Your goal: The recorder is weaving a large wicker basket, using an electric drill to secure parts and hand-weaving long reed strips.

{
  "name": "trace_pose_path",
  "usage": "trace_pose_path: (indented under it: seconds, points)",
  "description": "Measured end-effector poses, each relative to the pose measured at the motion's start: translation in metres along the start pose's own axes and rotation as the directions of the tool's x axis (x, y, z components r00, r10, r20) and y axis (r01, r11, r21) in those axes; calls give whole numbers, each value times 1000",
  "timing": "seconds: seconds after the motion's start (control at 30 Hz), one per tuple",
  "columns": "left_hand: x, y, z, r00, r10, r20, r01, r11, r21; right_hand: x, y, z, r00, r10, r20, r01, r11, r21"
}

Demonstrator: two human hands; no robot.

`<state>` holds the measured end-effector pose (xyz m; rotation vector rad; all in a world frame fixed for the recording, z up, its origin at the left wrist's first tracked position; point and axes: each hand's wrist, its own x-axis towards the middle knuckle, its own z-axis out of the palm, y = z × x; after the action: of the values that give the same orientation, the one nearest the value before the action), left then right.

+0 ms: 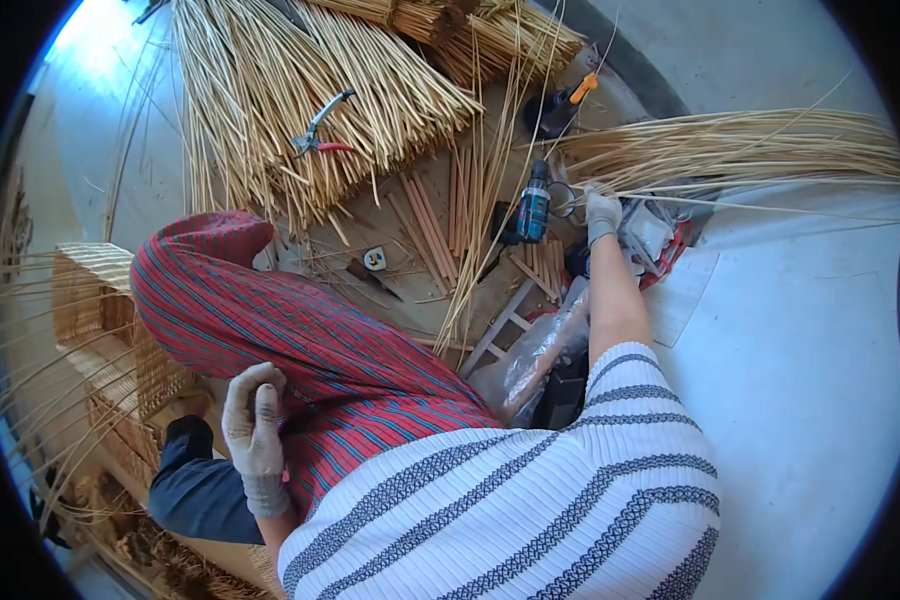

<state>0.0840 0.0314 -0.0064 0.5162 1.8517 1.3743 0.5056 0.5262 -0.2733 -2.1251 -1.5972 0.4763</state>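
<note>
My left hand (pixel 255 422), in a pale work glove, is raised beside my lap over the red checked cloth (pixel 320 320). Its fingers are loosely bent, and nothing shows in them. My outstretched right hand (pixel 602 214), gloved too, is closed at the near end of a long bundle of thin wicker rods (pixel 750 145). One or more rods run through or against its fingers, which are partly hidden. Just left of that hand stands a teal cordless drill (pixel 535 205). Clear plastic bags (pixel 650 232) lie beside the wrist.
Cut rods (pixel 330 90) are piled ahead, with red-handled pruning shears (pixel 322 130) on top. Brown sticks (pixel 430 230), a tape measure (pixel 374 259) and a dark pointed tool (pixel 370 278) lie on the floor. A partly woven basket (pixel 120 340) with rods sticking out stands left.
</note>
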Motion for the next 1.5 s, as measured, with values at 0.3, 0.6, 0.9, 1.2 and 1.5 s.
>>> trace_pose_path:
  seconds: [0.3, 0.6, 0.9, 1.2, 1.5]
  points:
    - [-1, -2, -1, 999, -2, -35, 0, 998, -58, 6, 40, -15, 855, -429, 291, 517, 663, -542]
    - [-5, -29, -28, 1000, 17, -22, -24, 939, -343, 31, -163, -125, 913, -384, 136, 374, 923, 96]
    - [28, -88, -113, 967, 254, 16, -86, 386, -918, -401, -434, -123, -104, -989, 103, 343, 62, 937]
    - [-15, -177, -225, 690, -445, -571, -645, -19, -764, -678, -496, 42, -826, -486, 288, 477, -329, 815]
    - [8, -199, -208, 580, -677, -452, -436, 210, -875, -775, -491, 170, -663, -511, 547, 734, -299, 610]
